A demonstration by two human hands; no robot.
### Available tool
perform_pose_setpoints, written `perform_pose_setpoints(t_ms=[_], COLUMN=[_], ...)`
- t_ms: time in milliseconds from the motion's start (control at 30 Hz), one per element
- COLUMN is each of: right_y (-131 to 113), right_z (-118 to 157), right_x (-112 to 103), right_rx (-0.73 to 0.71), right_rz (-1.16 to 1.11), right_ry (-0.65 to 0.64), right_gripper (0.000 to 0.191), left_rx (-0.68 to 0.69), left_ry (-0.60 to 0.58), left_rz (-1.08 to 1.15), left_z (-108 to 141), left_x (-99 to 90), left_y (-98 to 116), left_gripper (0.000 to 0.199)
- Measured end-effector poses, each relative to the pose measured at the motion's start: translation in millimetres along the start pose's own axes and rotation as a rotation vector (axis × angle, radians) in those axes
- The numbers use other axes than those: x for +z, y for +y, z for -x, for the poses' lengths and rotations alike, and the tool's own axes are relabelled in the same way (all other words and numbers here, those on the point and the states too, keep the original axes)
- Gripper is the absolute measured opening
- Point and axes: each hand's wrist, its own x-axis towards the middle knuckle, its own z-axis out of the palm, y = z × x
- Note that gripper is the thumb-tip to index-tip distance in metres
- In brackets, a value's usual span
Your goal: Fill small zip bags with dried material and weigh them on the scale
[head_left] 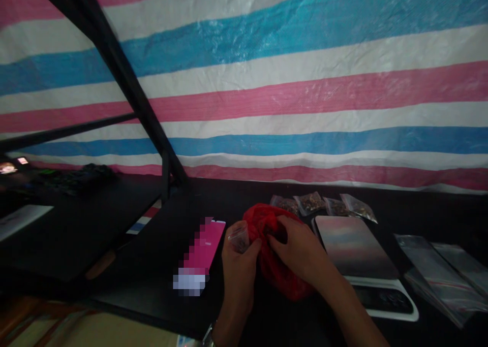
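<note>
Red bag (280, 273) is sitting lower centre; your left hand (240, 268) is pinching a seemingly unfilled clear bag (239, 239); your right hand (301, 249) is reaching in, grip hidden; four filled packets (310, 203) are lying centre-right.

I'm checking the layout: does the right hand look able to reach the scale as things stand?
Probably yes: the scale lies beside the right hand, with nothing seen in between, though that hand is busy at the red bag.
</note>
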Motion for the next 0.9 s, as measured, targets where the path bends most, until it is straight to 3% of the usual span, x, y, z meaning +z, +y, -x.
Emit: perform_pose_setpoints(t_ms=[567, 900], right_y=[10.1, 28.9], right_z=[3.5, 2.7], right_x=[-8.5, -10.2], right_rx=[0.007, 0.026], right_rz=[-0.286, -0.528], right_ry=[-0.105, -0.131], right_gripper=[0.013, 0.024], left_rx=[0.061, 0.142], left_ry=[0.021, -0.002], left_rz=[-0.022, -0.089], left_z=[2.1, 6.7], left_x=[0.8, 2.3], left_y=[-1.3, 3.7], left_gripper=[0.048, 0.038])
